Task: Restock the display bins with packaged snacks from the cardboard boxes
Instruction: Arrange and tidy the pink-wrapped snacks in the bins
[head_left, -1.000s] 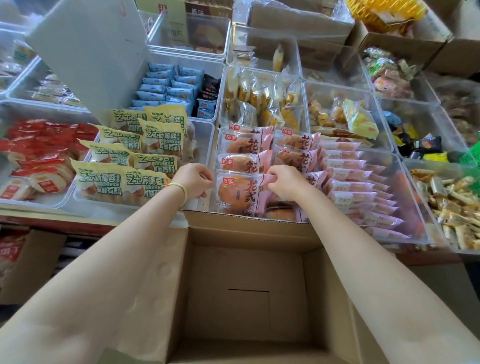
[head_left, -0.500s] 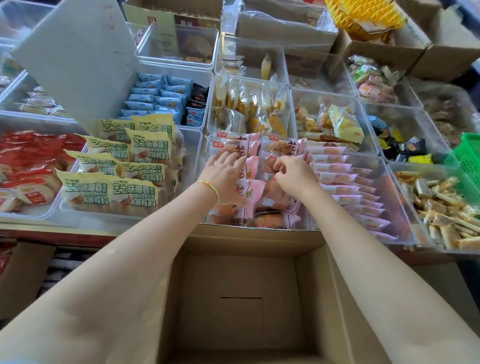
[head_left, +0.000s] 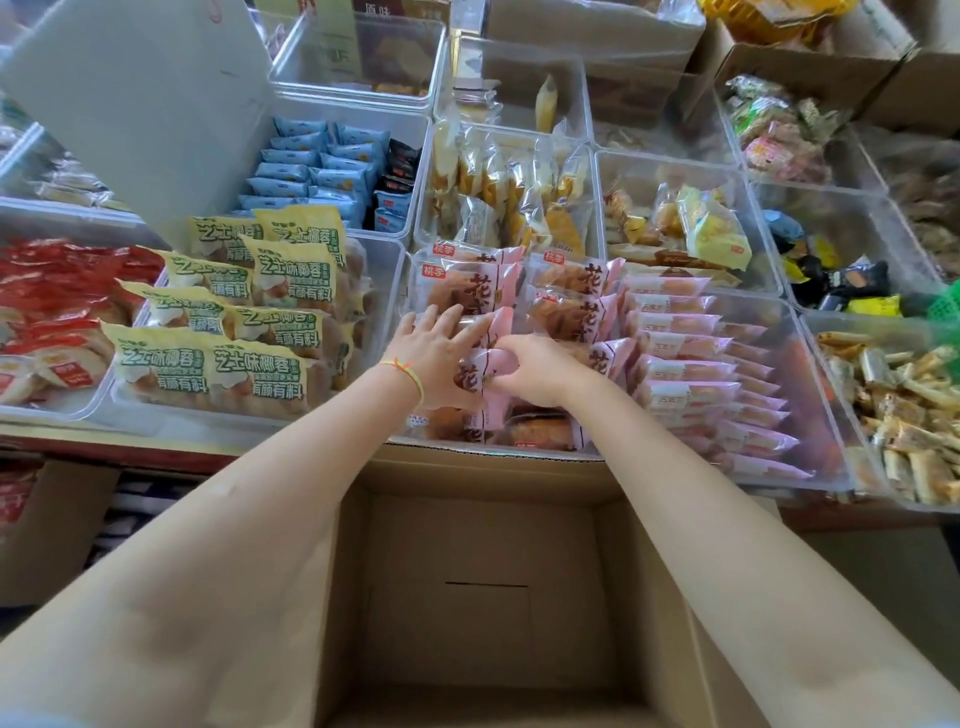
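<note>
Pink snack packets (head_left: 470, 291) stood in rows inside clear display bin (head_left: 826, 364), directly beyond open cardboard box (head_left: 488, 587). Left hand (head_left: 434, 353) lay flat on near packets, fingers straight and spread, pressing rather than gripping. Right hand (head_left: 535, 369) met it just beside, fingers curled, pinching edge of one pink packet (head_left: 480, 364). Both forearms reached over box, showing only bare floor inside. Yellow-green packets (head_left: 260, 322) filled neighbouring bin on left; red packets (head_left: 57, 291) farther left; blue packets (head_left: 311, 166) behind.
</note>
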